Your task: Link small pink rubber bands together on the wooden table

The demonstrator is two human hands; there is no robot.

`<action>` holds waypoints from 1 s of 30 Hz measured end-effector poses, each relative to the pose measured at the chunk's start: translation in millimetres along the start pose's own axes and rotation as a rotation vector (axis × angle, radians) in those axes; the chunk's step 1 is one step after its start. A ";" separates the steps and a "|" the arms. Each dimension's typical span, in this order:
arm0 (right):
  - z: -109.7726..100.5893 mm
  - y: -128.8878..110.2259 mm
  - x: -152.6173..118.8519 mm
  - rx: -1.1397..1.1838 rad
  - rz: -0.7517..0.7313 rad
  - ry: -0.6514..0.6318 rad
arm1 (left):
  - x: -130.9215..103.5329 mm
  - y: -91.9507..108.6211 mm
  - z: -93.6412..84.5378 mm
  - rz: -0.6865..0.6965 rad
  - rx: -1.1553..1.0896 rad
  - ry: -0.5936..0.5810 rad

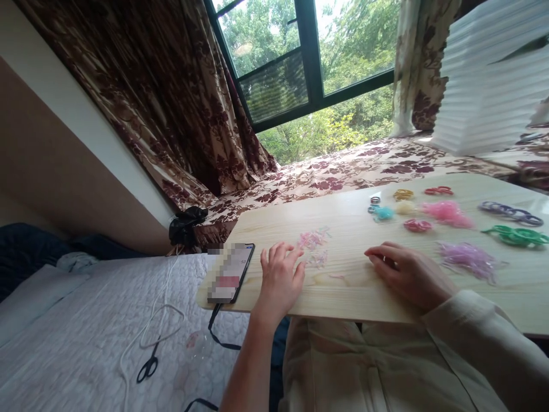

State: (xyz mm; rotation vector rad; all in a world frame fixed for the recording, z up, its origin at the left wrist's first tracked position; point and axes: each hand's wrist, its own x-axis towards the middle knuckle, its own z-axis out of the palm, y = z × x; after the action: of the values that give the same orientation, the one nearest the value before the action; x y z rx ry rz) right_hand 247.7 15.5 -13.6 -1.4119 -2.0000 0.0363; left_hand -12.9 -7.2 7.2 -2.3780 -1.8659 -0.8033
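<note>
My left hand (282, 273) rests on the light wooden board (351, 223) with its fingers spread and nothing visible in them. Its fingertips are beside a loose pile of tiny pastel elastic bands (314, 238). A smaller scatter of bands (317, 259) lies just right of its thumb. My right hand (407, 272) lies on the board further right, fingers stretched loosely to the left, with a gap above the thumb and nothing visible held. Nearest to it are a heap of lilac bands (469, 261) and a pink coiled piece (417, 225).
Pink bands (446, 213), turquoise bands (383, 213), a green looped piece (517, 235) and a purple chain (510, 213) are on the board's right. A phone (231, 274) sits at its left edge. Scissors (148, 368) and a white cable (165, 306) lie on the bed.
</note>
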 end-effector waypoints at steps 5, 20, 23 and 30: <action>-0.6 0.2 -0.2 0.001 -0.021 0.010 | 6.8 2.0 6.2 -0.006 -0.007 -0.017; -0.2 -0.6 -0.9 0.017 0.051 -0.034 | 33.0 7.6 17.0 -0.071 -0.002 -0.075; 0.0 -0.5 -0.9 0.016 0.048 -0.034 | 34.4 8.2 20.0 -0.083 -0.002 -0.063; 0.1 -0.9 -0.6 0.028 0.018 -0.015 | 36.2 8.7 24.7 -0.085 -0.036 -0.013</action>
State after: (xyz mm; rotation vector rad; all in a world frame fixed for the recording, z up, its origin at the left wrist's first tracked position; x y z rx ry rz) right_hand 247.0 14.7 -13.6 -1.4159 -1.9916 0.0834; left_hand 10.1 30.8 2.7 -2.3436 -1.9871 -0.8361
